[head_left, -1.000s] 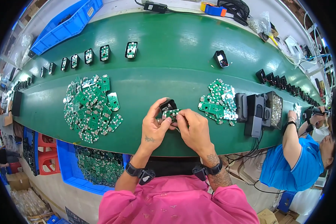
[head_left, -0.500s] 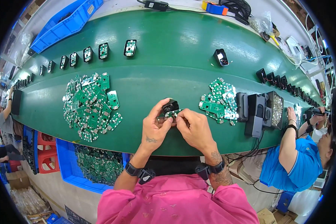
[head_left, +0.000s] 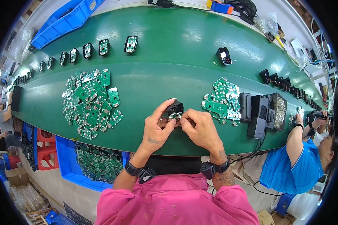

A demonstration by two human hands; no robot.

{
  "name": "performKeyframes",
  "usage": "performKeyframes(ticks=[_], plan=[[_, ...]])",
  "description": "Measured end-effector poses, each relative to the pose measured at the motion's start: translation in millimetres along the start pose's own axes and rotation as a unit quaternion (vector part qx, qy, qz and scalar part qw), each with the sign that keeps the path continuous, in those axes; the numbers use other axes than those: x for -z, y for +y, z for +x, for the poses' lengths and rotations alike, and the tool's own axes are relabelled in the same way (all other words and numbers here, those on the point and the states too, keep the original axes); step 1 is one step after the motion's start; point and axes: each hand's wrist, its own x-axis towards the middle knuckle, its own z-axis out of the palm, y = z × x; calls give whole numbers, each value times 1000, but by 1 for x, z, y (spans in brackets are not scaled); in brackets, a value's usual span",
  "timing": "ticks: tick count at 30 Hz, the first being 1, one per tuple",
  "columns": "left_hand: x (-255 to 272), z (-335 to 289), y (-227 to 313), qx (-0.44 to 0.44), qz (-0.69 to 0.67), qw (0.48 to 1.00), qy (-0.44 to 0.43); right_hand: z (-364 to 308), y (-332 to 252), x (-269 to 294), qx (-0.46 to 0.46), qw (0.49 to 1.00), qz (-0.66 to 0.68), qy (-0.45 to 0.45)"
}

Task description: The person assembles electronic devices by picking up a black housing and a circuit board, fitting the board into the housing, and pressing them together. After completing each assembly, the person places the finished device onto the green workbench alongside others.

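My left hand (head_left: 156, 130) is closed around a small black plastic housing (head_left: 175, 107), which is tilted above the near side of the table. A green circuit board (head_left: 177, 114) sits at the near edge of the housing, partly covered by my fingers. On that board, the fingers of my right hand (head_left: 203, 129) are pinched together; whether a wire or other small part is between them is hidden. Loose green circuit boards lie in a large pile (head_left: 88, 103) to the left of my hands and a smaller pile (head_left: 222, 101) to the right.
Black housings with boards (head_left: 131, 44) run in a row along the far left. One black housing (head_left: 224, 56) stands far right, with more (head_left: 274, 79) beyond. Dark devices (head_left: 258, 116) and a bin of small metal parts (head_left: 278, 110) stand right, near a co-worker in blue (head_left: 294, 165).
The housing has turned slightly in my left hand, and my right fingers have shifted a little along the board. The co-worker's arm at right has moved. The whole view has shifted slightly.
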Motion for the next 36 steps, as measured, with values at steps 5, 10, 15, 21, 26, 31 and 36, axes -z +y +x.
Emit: performKeyframes(ticks=[5, 10, 15, 21, 26, 31, 36], plan=[[1, -1, -1, 5, -10, 1000, -5, 0, 0, 2, 4, 1000, -1, -8], [1, -2, -2, -9, 38, 999, 1, 0, 0, 2, -5, 1000, -13, -13], [-3, -4, 5, -58, 160, 985, -2, -7, 2, -4, 19, 996, -87, 27], [-4, -7, 0, -25, 33, 998, 51, -2, -4, -6, -18, 1000, -8, 25], [-3, -5, 1, -54, 116, 992, 24, -3, -4, -5, -18, 999, -23, 20], [-4, -5, 8, -99, 196, 975, 20, -5, -5, -10, 24, 994, -98, 41], [-3, -4, 7, -112, 202, 973, 26, -5, -4, -15, 7, 996, -77, 36]])
